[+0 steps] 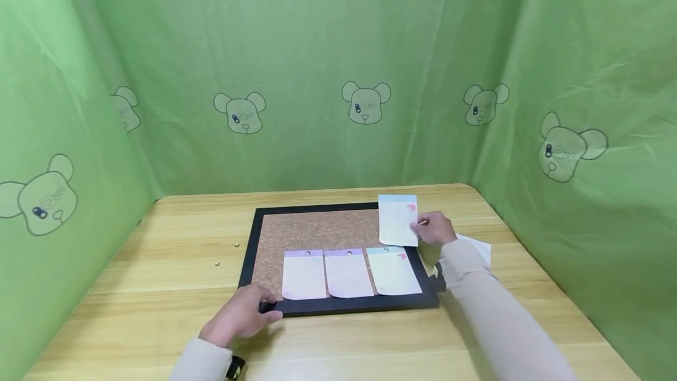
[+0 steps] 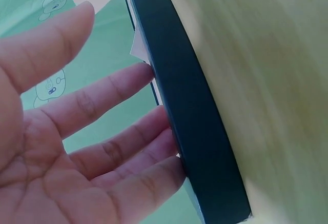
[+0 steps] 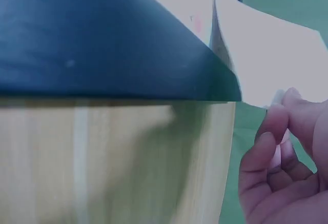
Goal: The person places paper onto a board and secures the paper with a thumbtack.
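A cork board [image 1: 312,228] with a black frame [image 1: 344,306] lies on the table. Along its lower part, two purple-topped note sheets [image 1: 304,278] and one blue-topped note sheet [image 1: 394,275] are fixed by small pins [image 1: 349,253]. My right hand [image 1: 436,229] pinches another blue-topped note sheet [image 1: 398,222] by its right edge, over the board's upper right corner. The same sheet [image 3: 271,55] shows its plain side in the right wrist view. At the lower left corner, my left hand [image 1: 243,313] touches the frame with extended fingers [image 2: 118,88], its thumb apart in the left wrist view.
Two small pins [image 1: 237,245] lie on the wooden table [image 1: 174,251] left of the board. White paper [image 1: 478,247] lies right of the board, partly hidden by the right forearm. Green curtains [image 1: 296,34] with bear outlines enclose the back and sides.
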{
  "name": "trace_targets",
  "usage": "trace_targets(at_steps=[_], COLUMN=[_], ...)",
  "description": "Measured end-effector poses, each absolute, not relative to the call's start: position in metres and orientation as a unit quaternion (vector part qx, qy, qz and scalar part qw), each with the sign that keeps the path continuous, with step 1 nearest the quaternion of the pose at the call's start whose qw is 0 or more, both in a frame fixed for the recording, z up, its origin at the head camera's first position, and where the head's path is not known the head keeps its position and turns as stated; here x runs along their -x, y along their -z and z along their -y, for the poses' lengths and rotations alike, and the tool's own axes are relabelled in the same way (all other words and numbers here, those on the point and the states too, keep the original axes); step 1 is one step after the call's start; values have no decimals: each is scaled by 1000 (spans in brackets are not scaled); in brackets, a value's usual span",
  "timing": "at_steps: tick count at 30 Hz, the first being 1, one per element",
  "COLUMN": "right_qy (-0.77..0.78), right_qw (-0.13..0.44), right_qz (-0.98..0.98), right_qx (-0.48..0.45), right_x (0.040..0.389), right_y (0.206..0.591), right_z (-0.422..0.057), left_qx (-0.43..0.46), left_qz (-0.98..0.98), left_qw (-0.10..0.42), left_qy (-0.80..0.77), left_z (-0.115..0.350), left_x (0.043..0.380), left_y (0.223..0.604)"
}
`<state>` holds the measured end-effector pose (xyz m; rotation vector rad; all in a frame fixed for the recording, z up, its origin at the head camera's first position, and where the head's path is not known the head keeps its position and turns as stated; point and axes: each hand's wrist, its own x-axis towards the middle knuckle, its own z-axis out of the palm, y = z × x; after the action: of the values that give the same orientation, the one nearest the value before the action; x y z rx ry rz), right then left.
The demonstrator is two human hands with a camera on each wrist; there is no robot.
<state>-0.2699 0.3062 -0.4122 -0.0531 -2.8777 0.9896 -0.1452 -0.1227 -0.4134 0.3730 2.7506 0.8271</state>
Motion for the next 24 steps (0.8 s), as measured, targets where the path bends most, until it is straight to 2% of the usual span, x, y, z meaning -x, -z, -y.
trace_targets(at_steps=[7,24], right_qy=[-354,-324], right_qw=[28,-25], right_qz=[934,945], right_qx=[52,25], right_x=[279,301], right_y=[407,407], right_z=[-300,-287], left_qx=[-131,-128], left_qz=[-942,-941], left_qw=[119,120], left_qy=[-286,-289], left_z=[124,123], left_x=[144,145], left_y=[416,414])
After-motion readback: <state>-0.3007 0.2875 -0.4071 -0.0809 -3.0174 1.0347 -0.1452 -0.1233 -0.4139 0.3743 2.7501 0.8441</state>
